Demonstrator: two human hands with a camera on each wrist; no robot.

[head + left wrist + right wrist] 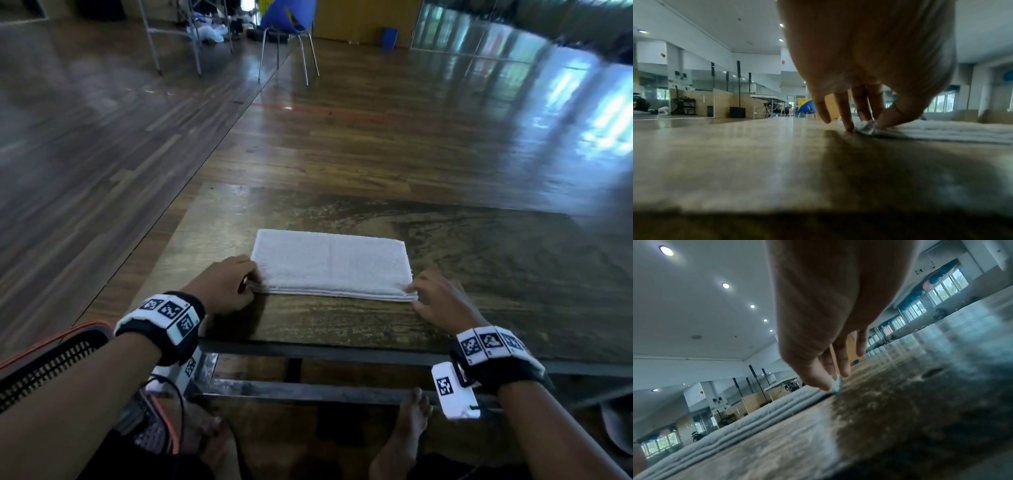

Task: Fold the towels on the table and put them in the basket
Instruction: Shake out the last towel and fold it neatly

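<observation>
Head view: at mid-frame our left hand (224, 284) and right hand (436, 301) pinch the near corners of the folded towel (330, 265) on the table (479, 267). Wrist views confirm both pinches. We judge another fold comes next, lifting evenly.

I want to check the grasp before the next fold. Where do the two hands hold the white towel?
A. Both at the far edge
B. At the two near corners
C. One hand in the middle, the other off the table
B: the left hand pinches the towel's near-left corner, and the right hand pinches its near-right corner.
</observation>
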